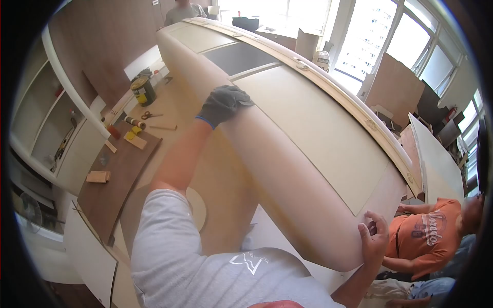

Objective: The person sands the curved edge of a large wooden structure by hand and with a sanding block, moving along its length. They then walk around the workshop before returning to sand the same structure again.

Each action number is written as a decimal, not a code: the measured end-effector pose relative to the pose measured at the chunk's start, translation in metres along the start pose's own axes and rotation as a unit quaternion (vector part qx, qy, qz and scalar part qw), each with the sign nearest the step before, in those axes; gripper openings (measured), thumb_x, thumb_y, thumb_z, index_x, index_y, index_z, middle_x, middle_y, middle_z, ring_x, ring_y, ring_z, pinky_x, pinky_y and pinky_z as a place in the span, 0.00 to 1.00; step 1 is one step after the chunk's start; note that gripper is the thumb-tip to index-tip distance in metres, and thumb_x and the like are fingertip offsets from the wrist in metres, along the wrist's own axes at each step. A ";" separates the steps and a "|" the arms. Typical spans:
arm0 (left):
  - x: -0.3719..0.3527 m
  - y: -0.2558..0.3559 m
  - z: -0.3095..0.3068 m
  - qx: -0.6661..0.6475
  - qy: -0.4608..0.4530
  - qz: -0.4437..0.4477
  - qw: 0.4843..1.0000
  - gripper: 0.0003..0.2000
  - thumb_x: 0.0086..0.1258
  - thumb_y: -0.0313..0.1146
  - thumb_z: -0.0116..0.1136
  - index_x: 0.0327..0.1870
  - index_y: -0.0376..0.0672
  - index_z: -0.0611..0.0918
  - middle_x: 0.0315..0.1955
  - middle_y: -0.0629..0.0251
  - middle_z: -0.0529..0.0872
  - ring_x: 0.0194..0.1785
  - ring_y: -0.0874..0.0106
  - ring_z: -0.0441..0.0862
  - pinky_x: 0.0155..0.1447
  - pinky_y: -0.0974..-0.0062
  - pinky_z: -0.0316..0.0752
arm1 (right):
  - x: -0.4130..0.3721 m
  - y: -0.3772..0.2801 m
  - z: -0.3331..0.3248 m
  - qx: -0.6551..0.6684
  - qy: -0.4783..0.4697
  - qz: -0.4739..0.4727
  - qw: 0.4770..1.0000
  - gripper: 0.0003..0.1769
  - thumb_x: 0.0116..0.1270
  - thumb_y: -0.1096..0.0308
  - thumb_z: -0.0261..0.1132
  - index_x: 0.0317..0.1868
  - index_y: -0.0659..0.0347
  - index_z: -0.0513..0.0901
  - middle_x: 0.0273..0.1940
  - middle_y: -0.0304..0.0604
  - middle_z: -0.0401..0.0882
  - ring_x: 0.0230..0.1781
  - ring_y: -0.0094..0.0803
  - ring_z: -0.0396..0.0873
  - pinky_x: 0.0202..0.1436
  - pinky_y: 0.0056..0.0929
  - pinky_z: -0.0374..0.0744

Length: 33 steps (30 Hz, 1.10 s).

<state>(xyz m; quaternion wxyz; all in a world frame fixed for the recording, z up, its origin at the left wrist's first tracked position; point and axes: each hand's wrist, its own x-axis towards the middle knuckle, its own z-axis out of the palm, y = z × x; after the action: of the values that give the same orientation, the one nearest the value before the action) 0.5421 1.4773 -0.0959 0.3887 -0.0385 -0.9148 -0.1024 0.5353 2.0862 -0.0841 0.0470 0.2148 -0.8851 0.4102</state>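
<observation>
A large panel (287, 169) with a thick, rounded pale-pink edge stretches diagonally across the view, raised above the worktable. Cream flat sheets and one dark grey rectangle are set into its face. My left hand (224, 105), in a dark grey glove with a blue cuff, grips over the rounded edge at mid-length, fingers pressed together. At the near right corner, my bare right hand (374, 237) rests against the panel, thumb and fingers curled round its end. Part of that hand's grip is hidden.
On the brown table (226, 205) lie scissors (150, 115), a can (143, 91) and a dark board (120, 174) with wood blocks. A person in an orange shirt (429, 233) stands at right, another person (184, 11) at the panel's far end. Shelves (38, 102) line the left.
</observation>
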 end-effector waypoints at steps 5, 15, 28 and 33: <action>0.005 0.050 0.007 0.035 -0.042 0.091 0.994 0.09 0.71 0.33 0.62 0.41 0.56 0.94 0.42 0.67 0.95 0.48 0.59 0.91 0.59 0.60 0.84 | 0.003 -0.001 0.005 0.022 0.006 0.009 1.000 0.22 0.61 0.71 0.77 0.57 0.63 0.89 0.46 0.40 0.86 0.41 0.32 0.78 0.48 0.33 0.79; 0.000 0.036 0.010 0.039 -0.071 0.053 0.995 0.08 0.72 0.33 0.64 0.40 0.57 0.94 0.39 0.67 0.94 0.48 0.63 0.91 0.57 0.59 0.84 | 0.001 0.004 0.002 0.010 0.006 0.018 1.000 0.23 0.60 0.72 0.77 0.57 0.63 0.88 0.44 0.40 0.83 0.40 0.31 0.77 0.47 0.32 0.78; -0.019 0.069 0.028 0.024 -0.009 -0.011 1.000 0.10 0.69 0.29 0.59 0.37 0.56 0.92 0.40 0.66 0.94 0.48 0.60 0.90 0.56 0.59 0.84 | 0.001 0.001 0.001 0.080 -0.031 -0.037 0.996 0.23 0.60 0.72 0.80 0.57 0.63 0.89 0.47 0.42 0.86 0.40 0.32 0.78 0.49 0.32 0.79; -0.021 0.215 0.025 -0.049 -0.080 0.123 0.988 0.07 0.68 0.27 0.64 0.38 0.53 0.91 0.43 0.70 0.93 0.49 0.63 0.89 0.60 0.59 0.83 | 0.005 0.005 0.001 0.086 -0.053 -0.083 0.991 0.24 0.62 0.68 0.81 0.58 0.63 0.89 0.50 0.46 0.88 0.43 0.38 0.81 0.53 0.37 0.81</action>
<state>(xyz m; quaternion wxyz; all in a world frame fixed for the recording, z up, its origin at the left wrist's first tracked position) 0.5708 1.6930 -0.0940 0.3215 -0.1777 -0.9252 -0.0954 0.5290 2.0866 -0.0873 0.0153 0.3118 -0.8270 0.4675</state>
